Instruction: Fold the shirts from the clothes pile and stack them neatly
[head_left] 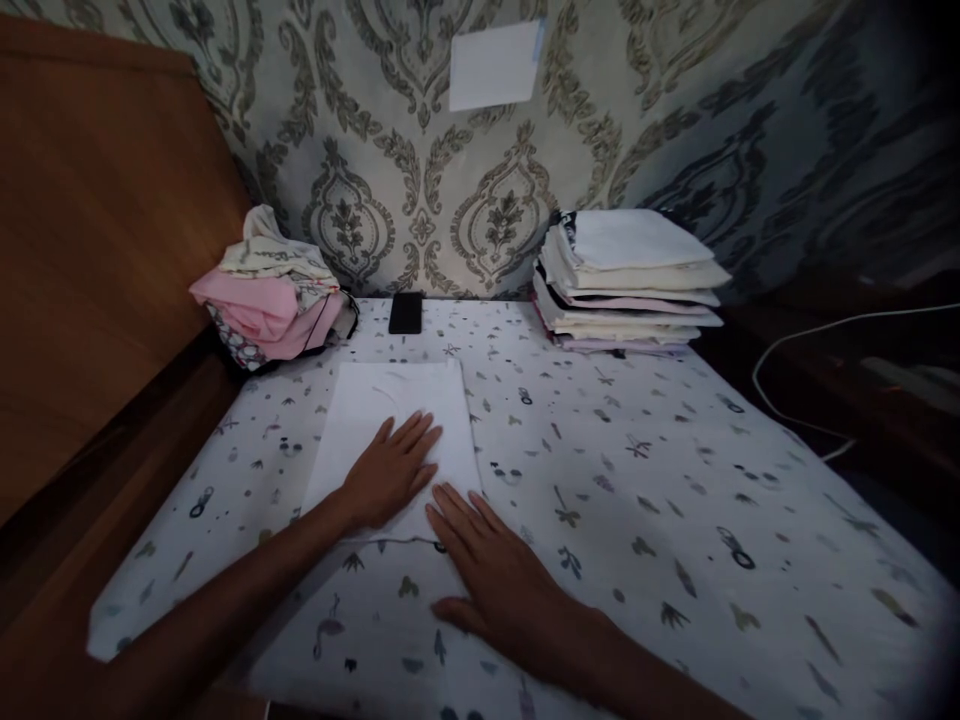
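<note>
- One white folded cloth (349, 440) lies flat on the printed white sheet (637, 560), left of centre, its top side smooth apart from faint creases.
- Left hand (391, 474): open, palm down on the middle of the cloth, fingers pointing far and right.
- Right hand (504, 588): open too, palm down — fingertips at the cloth's near right corner, the thumb out over the sheet.
- Beyond the cloth, near the wall, lies a dark phone (406, 313).
- Far left sits a loose heap of clothes (274, 305), pink and cream.
- Far right stands a neat stack of folded cloths (630, 285), mostly white and cream, with a white one on top.
- Behind rises patterned wallpaper (424, 190) with a white paper (495, 66) on it.
- At the edges — a brown wooden panel (97, 210) left, a thin white cable (756, 378) right.
</note>
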